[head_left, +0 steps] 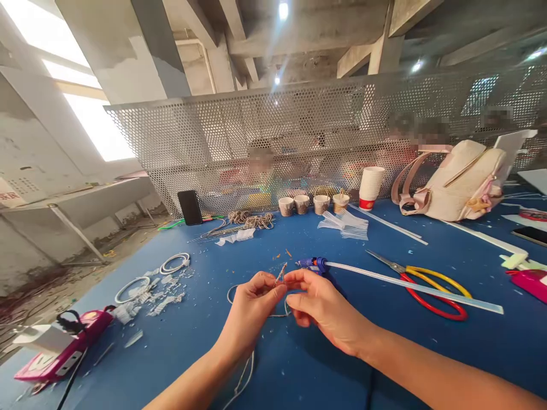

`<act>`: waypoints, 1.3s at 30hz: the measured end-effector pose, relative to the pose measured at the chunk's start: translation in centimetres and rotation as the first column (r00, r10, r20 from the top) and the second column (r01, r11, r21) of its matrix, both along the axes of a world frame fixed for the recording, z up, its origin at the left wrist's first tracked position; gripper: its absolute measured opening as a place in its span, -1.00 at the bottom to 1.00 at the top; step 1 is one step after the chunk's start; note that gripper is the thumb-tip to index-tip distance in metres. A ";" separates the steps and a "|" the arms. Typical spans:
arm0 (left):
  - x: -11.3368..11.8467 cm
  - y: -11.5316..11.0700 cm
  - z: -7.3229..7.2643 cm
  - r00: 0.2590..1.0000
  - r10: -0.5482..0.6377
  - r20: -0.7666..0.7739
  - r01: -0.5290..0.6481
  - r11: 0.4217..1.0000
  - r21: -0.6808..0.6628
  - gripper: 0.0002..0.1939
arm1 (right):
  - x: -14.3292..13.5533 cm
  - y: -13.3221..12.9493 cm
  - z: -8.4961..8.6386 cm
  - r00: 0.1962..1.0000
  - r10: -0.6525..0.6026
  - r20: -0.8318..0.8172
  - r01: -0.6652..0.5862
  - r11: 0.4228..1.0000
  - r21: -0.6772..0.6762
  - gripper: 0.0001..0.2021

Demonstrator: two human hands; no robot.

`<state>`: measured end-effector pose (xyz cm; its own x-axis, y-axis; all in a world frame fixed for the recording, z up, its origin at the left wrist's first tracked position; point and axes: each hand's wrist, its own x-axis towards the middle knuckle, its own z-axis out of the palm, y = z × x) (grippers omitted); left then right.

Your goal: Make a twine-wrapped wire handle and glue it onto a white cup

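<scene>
Near the middle of the table, my left hand (256,299) pinches a thin piece of twine (280,275) between thumb and forefinger. My right hand (320,304) meets it from the other side, its forefinger against the twine and its fingers curled in. A short twisted end points up above the fingertips. Below my hands the light cord (245,378) hangs in a loose loop and trails to the front edge. Just behind my right hand lies a blue glue gun (315,264) with a long clear glue stick (410,283) in its back.
Scissors (416,279) lie to the right. White rings (173,263) and scraps are at left, beside a pink power strip (64,347). Farther back are a phone (189,207), twine bundles (252,220), small cups (301,205), stacked paper cups (371,188) and a backpack (461,182) before a perforated screen.
</scene>
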<state>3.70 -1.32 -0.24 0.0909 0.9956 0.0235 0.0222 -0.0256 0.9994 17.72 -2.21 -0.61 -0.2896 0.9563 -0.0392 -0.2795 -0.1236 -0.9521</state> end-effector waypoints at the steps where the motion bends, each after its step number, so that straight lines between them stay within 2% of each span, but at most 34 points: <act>1: 0.0 0.0 0.0 1.000 0.007 -0.019 -0.007 1.000 0.019 -0.73 | 0.1 0.0 -0.1 1.000 -0.014 0.018 0.014 1.000 0.020 -0.76; 6: 0.2 -0.2 0.4 0.996 0.013 -0.089 -0.005 0.996 0.090 -0.78 | 0.6 -0.1 -0.4 0.974 -0.144 0.176 0.114 0.978 0.172 -0.77; 11: -0.2 -0.3 0.3 1.000 0.009 -0.021 -0.008 0.998 0.055 -0.77 | 0.7 -0.5 -0.3 0.934 -0.247 0.258 0.174 0.945 0.276 -0.73; 16: -0.5 -0.3 0.0 1.000 -0.017 -0.010 0.018 0.999 0.044 -0.66 | 0.5 -0.8 0.0 0.928 -0.270 0.258 0.177 0.926 0.335 -0.74; 24: -0.4 -0.3 0.1 0.997 -0.064 -0.035 0.065 0.998 0.011 -0.68 | 0.5 -1.0 -0.3 0.891 -0.348 0.291 0.197 0.874 0.443 -0.75; 34: -0.3 -1.0 1.1 0.996 -0.034 -0.079 0.044 0.991 0.124 -0.71 | 0.5 -1.4 -0.5 0.849 -0.418 0.323 0.162 0.787 0.595 -0.80; 39: -0.5 -1.4 1.8 0.991 -0.015 -0.131 0.036 0.986 0.160 -0.74 | 0.4 -1.5 -0.1 0.857 -0.423 0.293 0.146 0.747 0.649 -0.80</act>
<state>3.17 -2.74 1.54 0.1291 0.9768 0.1707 0.1479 -0.1892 0.9707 18.13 -3.71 -0.76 -0.0897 0.8564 0.5084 0.2121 0.5152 -0.8304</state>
